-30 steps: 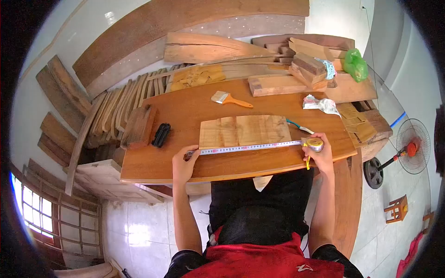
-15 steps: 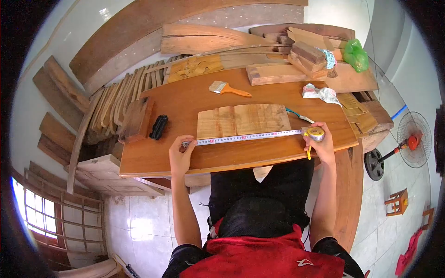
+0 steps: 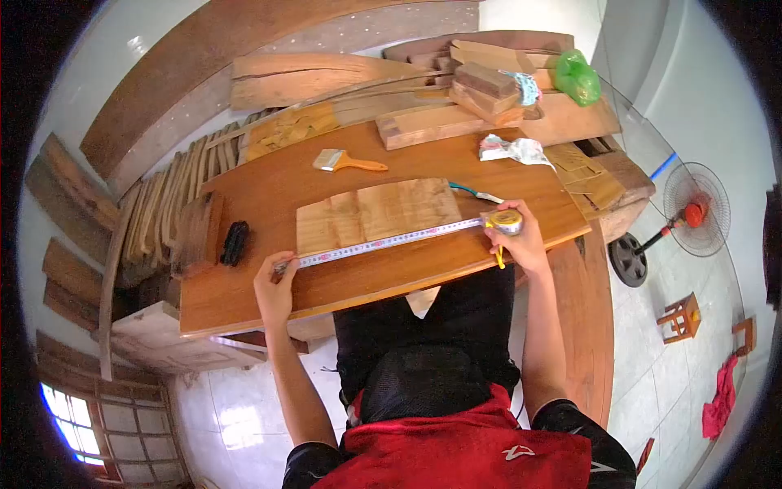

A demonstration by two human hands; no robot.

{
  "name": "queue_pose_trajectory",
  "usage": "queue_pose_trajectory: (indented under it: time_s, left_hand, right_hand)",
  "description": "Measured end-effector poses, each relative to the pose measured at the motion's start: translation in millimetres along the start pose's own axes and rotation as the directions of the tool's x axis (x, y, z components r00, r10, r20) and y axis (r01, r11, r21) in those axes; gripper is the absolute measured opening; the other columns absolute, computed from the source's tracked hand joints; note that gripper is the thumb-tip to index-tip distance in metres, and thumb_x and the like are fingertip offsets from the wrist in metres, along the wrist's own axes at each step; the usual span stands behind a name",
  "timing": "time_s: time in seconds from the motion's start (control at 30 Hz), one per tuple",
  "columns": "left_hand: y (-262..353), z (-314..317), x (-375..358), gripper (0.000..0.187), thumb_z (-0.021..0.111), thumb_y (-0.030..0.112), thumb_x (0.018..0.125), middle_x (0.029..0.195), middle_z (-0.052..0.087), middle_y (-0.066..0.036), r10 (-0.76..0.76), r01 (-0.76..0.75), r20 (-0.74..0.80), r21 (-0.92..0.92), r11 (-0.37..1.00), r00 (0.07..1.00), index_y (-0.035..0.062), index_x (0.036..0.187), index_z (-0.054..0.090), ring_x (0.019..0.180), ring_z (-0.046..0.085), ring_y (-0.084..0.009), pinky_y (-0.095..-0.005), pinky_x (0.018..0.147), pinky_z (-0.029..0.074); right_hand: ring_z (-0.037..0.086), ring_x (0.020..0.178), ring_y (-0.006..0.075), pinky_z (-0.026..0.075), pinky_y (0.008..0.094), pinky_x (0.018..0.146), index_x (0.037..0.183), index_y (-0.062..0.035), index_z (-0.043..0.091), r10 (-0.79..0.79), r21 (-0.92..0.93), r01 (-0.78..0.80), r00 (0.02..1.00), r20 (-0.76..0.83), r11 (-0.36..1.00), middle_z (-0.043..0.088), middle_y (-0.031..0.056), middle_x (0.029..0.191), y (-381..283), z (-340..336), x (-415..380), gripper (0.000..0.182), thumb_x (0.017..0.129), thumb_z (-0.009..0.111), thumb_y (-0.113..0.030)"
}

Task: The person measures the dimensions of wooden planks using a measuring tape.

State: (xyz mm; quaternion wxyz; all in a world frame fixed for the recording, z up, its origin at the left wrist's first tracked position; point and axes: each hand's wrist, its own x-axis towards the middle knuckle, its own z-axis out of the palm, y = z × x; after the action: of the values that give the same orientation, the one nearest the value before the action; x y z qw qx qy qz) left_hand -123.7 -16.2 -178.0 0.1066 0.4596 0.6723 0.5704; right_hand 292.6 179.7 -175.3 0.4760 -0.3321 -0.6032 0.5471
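Observation:
A tape measure [image 3: 389, 242] is stretched along the near edge of a pale wooden board [image 3: 379, 213], which lies flat on the brown tabletop [image 3: 244, 285]. At the board's near left corner, my left hand [image 3: 275, 289] is closed on the free end of the tape. My right hand [image 3: 521, 236] grips the yellow and silver tape case just past the board's right end, a yellow strap hanging below it. Beyond the board's right end lies a tool with teal and white handles [image 3: 476, 192], partly hidden. A paintbrush [image 3: 349, 160] rests behind the board.
A black object [image 3: 235, 243] and a dark wooden block [image 3: 198, 234] sit at the table's left. Wood blocks [image 3: 489, 90], a green plastic bag [image 3: 577, 77] and a crumpled white wrapper [image 3: 513, 150] are at the back right. A fan [image 3: 692, 213] and small stool [image 3: 681, 318] stand to the right.
The whole view has shifted and turned slightly, so the table appears further left. Both hands keep hold of the tape measure along the board, with no clear change in their grip.

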Motion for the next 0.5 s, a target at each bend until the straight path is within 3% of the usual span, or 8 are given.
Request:
queue_pose_trajectory:
  time_s: [0.1, 0.17, 0.33, 0.5]
  left_hand:
    - [3.2, -4.8, -0.7, 0.015, 0.074, 0.010, 0.089, 0.101, 0.074, -0.008, 0.060, -0.053, -0.031, 0.189, 0.981, 0.998, 0.0036, 0.102, 0.074, 0.095, 0.067, -0.0152, -0.0296, 0.087, 0.051]
    - [1.4, -9.3, -3.5, 0.016, 0.074, 0.013, 0.089, 0.103, 0.074, -0.010, 0.079, -0.064, -0.063, 0.212, 0.975, 0.995, 0.0041, 0.103, 0.074, 0.097, 0.068, -0.0164, -0.0319, 0.088, 0.053]
    - [-9.8, -3.2, -2.7, 0.017, 0.075, 0.011, 0.088, 0.098, 0.074, -0.008, 0.049, -0.049, -0.062, -0.012, 0.999, 0.997, 0.0023, 0.102, 0.071, 0.090, 0.069, -0.0140, -0.0292, 0.080, 0.054]
    - [-2.3, -5.6, 0.3, 0.016, 0.074, 0.009, 0.088, 0.095, 0.073, -0.008, 0.023, -0.025, -0.026, -0.072, 0.997, 0.999, 0.0011, 0.102, 0.070, 0.087, 0.068, -0.0137, -0.0279, 0.078, 0.054]
  right_hand:
    - [0.066, 0.072, 0.0167, 0.058, 0.0293, 0.056, 0.122, -0.0062, 0.049, -0.022, 0.063, 0.023, 1.000, -0.014, 0.998, 0.065, 0.0104, 0.094, 17.0, -1.0, -0.4, 0.055, 0.077, 0.082, -0.002]
    - [0.064, 0.073, 0.0172, 0.056, 0.0293, 0.056, 0.123, -0.0064, 0.049, 0.038, 0.055, -0.032, 0.993, -0.115, 0.998, 0.066, 0.0130, 0.103, 5.4, 17.2, -6.4, 0.055, 0.078, 0.080, -0.002]
    - [0.056, 0.066, 0.0103, 0.051, 0.0255, 0.052, 0.120, -0.0088, 0.050, 0.000, -0.070, -0.003, 0.999, -0.050, 0.998, 0.060, 0.0040, 0.094, 7.1, 5.3, -1.4, 0.040, 0.087, 0.072, -0.004]
    - [0.055, 0.062, 0.0085, 0.050, 0.0241, 0.052, 0.120, -0.0071, 0.050, -0.026, -0.110, 0.022, 0.999, -0.034, 0.994, 0.059, 0.0048, 0.091, 9.2, 4.2, 3.4, 0.035, 0.090, 0.068, -0.002]
